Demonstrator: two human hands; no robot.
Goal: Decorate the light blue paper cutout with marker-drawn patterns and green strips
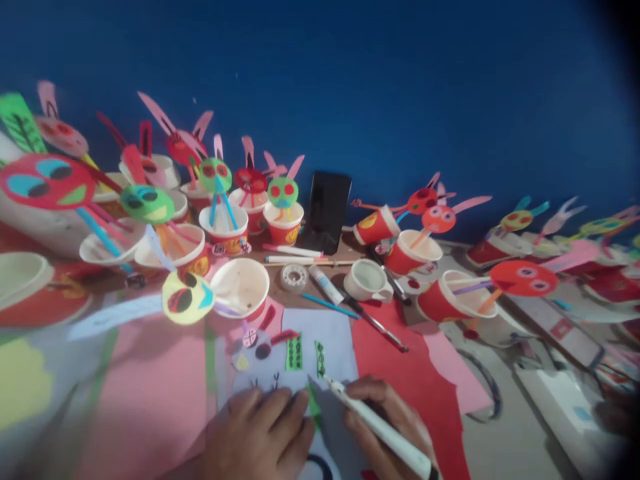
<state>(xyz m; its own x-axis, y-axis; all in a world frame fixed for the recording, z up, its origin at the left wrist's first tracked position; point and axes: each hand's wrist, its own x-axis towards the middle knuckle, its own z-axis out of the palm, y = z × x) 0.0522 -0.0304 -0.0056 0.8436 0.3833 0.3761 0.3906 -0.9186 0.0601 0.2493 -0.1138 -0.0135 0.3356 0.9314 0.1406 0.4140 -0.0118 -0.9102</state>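
In my right hand is a white marker, its tip down at the lower end of a small green paper strip with dark marks. My left hand lies with its fingers on light blue-grey paper, close to a thin green paper piece. Just beyond that hand are two more marked green strips side by side. Left of them lies a grey-blue paper face with red paper pieces touching it. Part of the paper is hidden under my hands.
Red paper cups with paper faces on strips line the back along a blue wall. A black phone stands upright among them. A tape roll, a glue tube, a white cup, a paintbrush and coloured paper sheets lie nearer.
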